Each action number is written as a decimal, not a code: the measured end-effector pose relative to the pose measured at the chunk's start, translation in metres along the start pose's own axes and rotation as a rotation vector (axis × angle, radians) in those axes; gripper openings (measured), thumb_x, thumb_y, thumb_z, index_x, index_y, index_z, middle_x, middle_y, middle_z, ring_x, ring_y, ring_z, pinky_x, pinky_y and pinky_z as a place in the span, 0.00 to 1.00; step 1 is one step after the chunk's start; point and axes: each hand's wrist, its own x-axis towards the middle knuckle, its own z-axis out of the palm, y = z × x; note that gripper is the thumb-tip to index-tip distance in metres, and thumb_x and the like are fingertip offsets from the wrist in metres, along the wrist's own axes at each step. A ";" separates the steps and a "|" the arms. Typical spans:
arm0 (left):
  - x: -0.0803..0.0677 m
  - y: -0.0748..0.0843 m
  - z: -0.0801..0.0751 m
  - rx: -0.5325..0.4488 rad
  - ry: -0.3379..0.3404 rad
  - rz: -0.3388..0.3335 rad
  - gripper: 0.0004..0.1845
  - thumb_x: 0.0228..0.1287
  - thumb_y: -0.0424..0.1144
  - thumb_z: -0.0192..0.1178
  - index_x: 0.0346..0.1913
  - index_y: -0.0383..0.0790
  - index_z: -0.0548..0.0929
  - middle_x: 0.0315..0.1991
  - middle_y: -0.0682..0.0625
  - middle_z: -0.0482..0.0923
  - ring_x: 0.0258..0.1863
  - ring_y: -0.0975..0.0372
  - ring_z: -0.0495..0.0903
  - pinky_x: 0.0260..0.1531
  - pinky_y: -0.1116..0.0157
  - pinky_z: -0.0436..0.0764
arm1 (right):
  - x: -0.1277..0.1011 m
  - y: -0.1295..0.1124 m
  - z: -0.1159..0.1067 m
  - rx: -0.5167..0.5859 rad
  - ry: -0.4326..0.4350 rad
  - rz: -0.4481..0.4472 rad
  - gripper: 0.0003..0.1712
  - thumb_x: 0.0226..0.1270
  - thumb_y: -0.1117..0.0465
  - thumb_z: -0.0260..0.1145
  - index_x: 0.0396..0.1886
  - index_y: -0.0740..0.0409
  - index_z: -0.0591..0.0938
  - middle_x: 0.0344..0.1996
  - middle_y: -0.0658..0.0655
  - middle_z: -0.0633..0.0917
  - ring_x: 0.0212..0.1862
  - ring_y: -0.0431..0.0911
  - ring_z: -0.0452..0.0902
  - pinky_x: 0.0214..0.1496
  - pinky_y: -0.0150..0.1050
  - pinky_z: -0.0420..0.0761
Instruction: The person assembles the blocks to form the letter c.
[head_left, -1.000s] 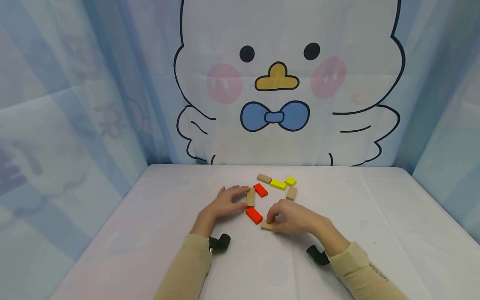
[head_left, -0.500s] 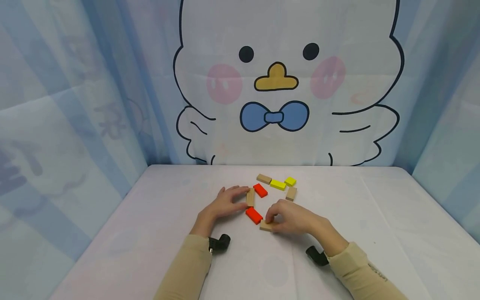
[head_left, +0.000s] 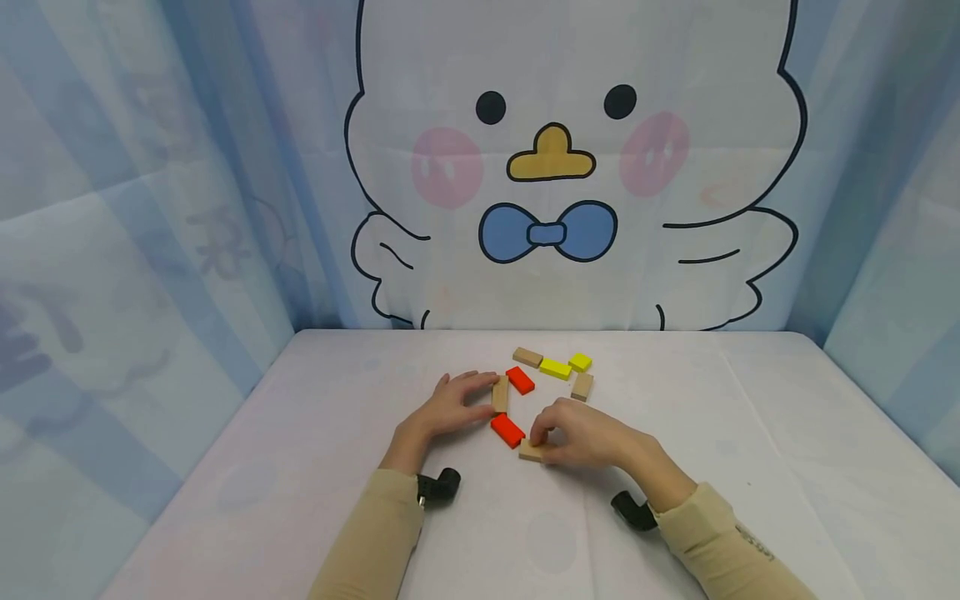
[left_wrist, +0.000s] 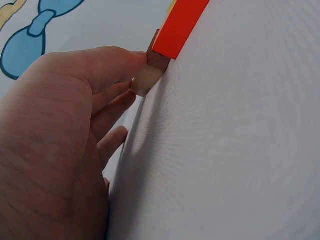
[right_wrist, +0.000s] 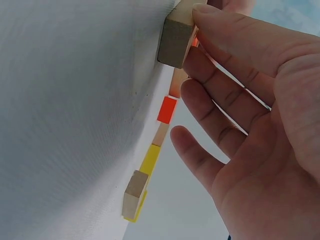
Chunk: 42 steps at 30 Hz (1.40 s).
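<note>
White-clothed worktop (head_left: 300,467) before a cartoon-duck curtain | right hand (head_left: 588,433) pinches wooden block (head_left: 530,452) beside red block (head_left: 507,430) | left hand (head_left: 450,404), fingers relaxed, steadies upright wooden block (head_left: 500,393) | closing the ring; next needs careful alignment.

You have seven small blocks on the surface (head_left: 750,467). Four are plain wood: one (head_left: 531,451) nearest you, one (head_left: 500,393) on the left, one (head_left: 582,386) on the right, one (head_left: 527,357) at the far end. Two are red (head_left: 507,430) (head_left: 521,380). Two are yellow (head_left: 556,368) (head_left: 580,362), which makes eight blocks in all, not seven. You have two hands in view, left (head_left: 448,407) and right (head_left: 581,433).
</note>
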 end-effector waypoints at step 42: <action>0.000 -0.001 0.001 -0.009 0.000 0.001 0.32 0.69 0.50 0.60 0.74 0.49 0.71 0.74 0.51 0.66 0.76 0.53 0.56 0.75 0.45 0.38 | -0.010 0.023 -0.026 0.013 0.170 0.080 0.10 0.67 0.64 0.71 0.46 0.61 0.86 0.41 0.50 0.86 0.46 0.51 0.80 0.54 0.53 0.80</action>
